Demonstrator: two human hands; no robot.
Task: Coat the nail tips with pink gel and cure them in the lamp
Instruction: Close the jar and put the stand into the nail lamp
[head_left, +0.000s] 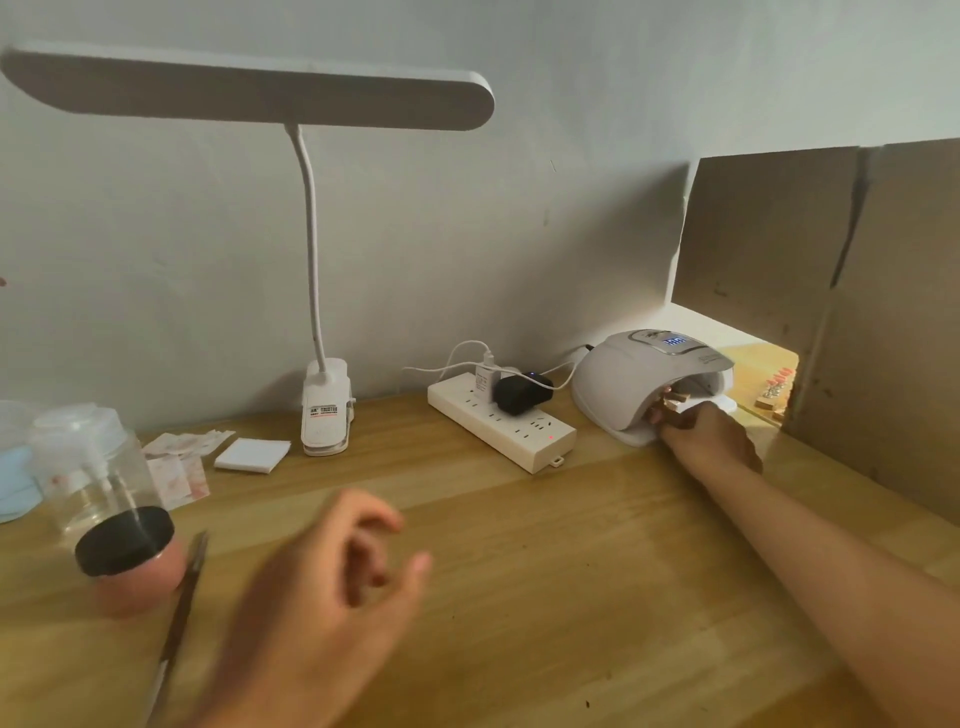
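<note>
The white curing lamp (628, 384) stands at the back right of the wooden desk, its display lit blue. My right hand (714, 434) reaches to the lamp's mouth and pinches a small wooden holder (675, 399) just inside the opening; the nail tips on it are too small to make out. My left hand (322, 597) hovers blurred over the front of the desk, fingers loosely curled, holding nothing. The pink gel jar (137, 582) with a black lid stands at the front left. A thin dark tool (182, 608) lies beside it.
A clear pump bottle (85, 467), paper wipes (182, 457) and white pads (253, 454) sit at the left. A clip desk lamp (324, 410) and a power strip (501, 426) with plugs stand along the wall. A cardboard sheet (857, 291) stands at the right.
</note>
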